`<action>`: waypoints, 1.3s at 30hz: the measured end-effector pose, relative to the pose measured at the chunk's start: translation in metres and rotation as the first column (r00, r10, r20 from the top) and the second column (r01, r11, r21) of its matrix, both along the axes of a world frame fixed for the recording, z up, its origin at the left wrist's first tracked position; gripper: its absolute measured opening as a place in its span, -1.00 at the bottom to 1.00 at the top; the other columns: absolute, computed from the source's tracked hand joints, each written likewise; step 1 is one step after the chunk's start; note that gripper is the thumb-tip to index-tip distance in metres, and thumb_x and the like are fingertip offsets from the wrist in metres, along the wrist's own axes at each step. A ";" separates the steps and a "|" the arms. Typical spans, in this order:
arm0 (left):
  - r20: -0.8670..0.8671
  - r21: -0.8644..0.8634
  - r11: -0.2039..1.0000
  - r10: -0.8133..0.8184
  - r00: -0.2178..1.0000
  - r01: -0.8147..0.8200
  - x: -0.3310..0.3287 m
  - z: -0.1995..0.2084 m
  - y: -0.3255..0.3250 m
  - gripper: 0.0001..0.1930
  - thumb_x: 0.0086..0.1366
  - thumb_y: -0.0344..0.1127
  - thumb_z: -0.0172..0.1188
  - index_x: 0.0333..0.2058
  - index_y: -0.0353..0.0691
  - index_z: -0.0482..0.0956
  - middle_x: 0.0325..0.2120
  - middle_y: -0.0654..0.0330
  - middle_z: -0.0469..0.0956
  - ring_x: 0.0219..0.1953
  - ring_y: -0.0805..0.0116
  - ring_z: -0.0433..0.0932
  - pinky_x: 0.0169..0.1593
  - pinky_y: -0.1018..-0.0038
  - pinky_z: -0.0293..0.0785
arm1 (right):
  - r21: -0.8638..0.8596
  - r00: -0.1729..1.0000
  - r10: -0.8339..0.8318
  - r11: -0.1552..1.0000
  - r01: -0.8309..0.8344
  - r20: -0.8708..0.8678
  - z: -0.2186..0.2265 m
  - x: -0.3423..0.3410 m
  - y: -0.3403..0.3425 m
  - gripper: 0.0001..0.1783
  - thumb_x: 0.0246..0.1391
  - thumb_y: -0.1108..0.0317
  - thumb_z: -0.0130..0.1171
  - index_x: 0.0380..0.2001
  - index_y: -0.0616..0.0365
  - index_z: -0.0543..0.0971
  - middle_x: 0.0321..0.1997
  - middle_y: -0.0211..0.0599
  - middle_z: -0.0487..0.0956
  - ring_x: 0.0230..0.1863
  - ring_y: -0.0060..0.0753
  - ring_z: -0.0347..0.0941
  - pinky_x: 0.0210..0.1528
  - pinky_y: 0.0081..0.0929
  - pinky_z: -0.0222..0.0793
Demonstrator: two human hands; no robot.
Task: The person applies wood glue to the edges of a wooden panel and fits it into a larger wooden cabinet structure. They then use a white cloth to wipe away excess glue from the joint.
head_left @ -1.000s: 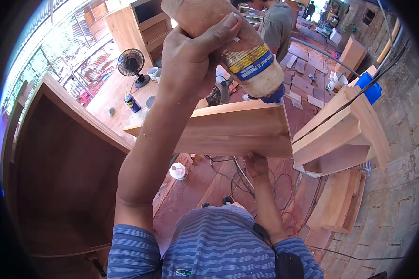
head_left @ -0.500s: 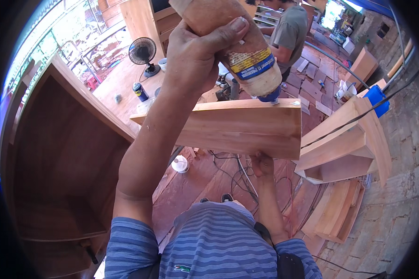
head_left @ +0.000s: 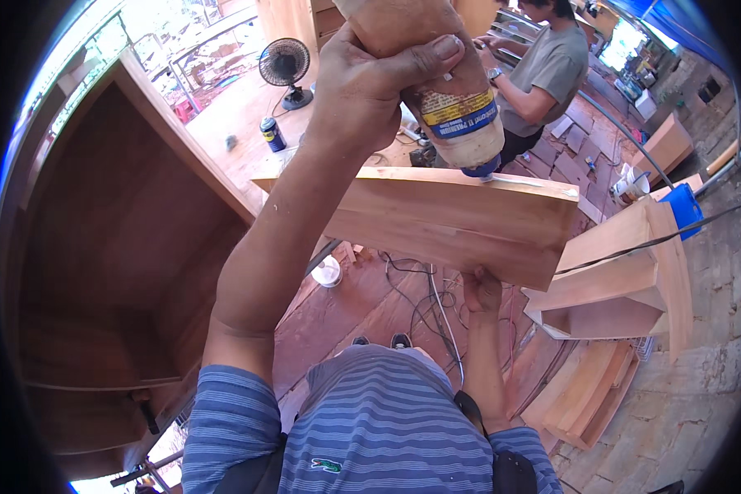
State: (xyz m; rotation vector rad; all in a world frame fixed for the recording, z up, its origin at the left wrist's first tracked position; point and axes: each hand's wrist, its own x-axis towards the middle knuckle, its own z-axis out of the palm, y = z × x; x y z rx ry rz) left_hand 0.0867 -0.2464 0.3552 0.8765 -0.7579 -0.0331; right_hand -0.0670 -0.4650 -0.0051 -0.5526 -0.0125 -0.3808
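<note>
My left hand [head_left: 379, 86] is wrapped round a glue bottle [head_left: 461, 123], which is tipped upside down and has a yellow and blue label. Its blue nozzle touches the top edge of a wooden board [head_left: 453, 218]. A pale streak of glue [head_left: 531, 184] runs along that edge, to the right of the nozzle. Below the board, my right hand [head_left: 482, 290] grips its lower edge near the right end; some of the fingers are hidden.
A large wooden cabinet [head_left: 132, 239] stands at left. Beyond are a worktable with a black fan [head_left: 285, 70] and a spray can [head_left: 272, 134], and a person in a grey shirt [head_left: 547, 74]. Cables [head_left: 424, 305] and a white tub [head_left: 327, 272] lie on the floor. Wooden drawer-like boxes [head_left: 605, 272] sit at right.
The nozzle has moved leftward along the board's edge, leaving a glue streak behind it. The board's right end now tilts lower. The view has shifted, showing more of the other person.
</note>
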 end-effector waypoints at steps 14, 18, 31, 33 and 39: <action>0.002 0.036 0.989 0.143 0.990 -0.143 0.018 -0.033 0.046 -0.64 0.08 -0.48 0.37 -0.14 -0.38 0.50 -0.27 0.09 0.61 -0.20 0.28 0.63 -0.06 0.33 0.59 | -0.008 0.999 -0.022 1.000 0.022 -0.037 0.018 -0.004 0.004 -0.35 -0.18 0.57 0.39 0.07 0.12 0.46 0.04 -0.35 0.53 0.09 -0.33 0.42 0.30 -0.20 0.25; -0.012 0.058 0.978 0.202 0.979 -0.201 0.019 -0.038 0.057 -0.69 0.12 -0.51 0.32 -0.15 -0.38 0.50 -0.28 0.11 0.60 -0.20 0.31 0.62 -0.04 0.35 0.55 | -0.008 0.998 -0.043 0.999 0.043 -0.035 0.015 -0.005 0.000 -0.33 -0.18 0.57 0.40 0.09 0.11 0.45 0.05 -0.36 0.52 0.11 -0.33 0.41 0.30 -0.20 0.26; -0.080 0.059 0.926 0.377 0.923 -0.373 0.051 -0.074 0.098 -0.60 0.03 -0.50 0.42 -0.16 -0.39 0.47 -0.30 0.08 0.60 -0.26 0.29 0.63 -0.13 0.34 0.63 | -0.061 0.998 -0.039 0.997 0.036 -0.041 0.014 -0.002 -0.003 -0.23 -0.18 0.49 0.43 0.17 0.02 0.37 0.19 -0.31 0.42 0.23 -0.18 0.31 0.32 0.03 0.23; -0.081 0.070 0.917 0.397 0.914 -0.392 0.059 -0.082 0.105 -0.60 0.03 -0.50 0.41 -0.16 -0.39 0.47 -0.30 0.08 0.60 -0.26 0.29 0.63 -0.13 0.34 0.63 | -0.071 0.998 -0.048 0.997 0.045 -0.045 0.010 -0.002 -0.006 -0.22 -0.17 0.48 0.43 0.18 0.01 0.36 0.20 -0.29 0.41 0.24 -0.17 0.31 0.30 0.06 0.25; -0.066 0.117 0.889 0.451 0.890 -0.442 0.069 -0.094 0.129 -0.59 0.03 -0.50 0.42 -0.15 -0.39 0.46 -0.30 0.08 0.60 -0.26 0.30 0.63 -0.14 0.35 0.63 | -0.047 0.996 -0.045 0.998 0.041 -0.074 0.013 0.001 -0.004 -0.23 -0.17 0.50 0.43 0.17 0.04 0.37 0.20 -0.27 0.41 0.24 -0.16 0.31 0.31 0.03 0.25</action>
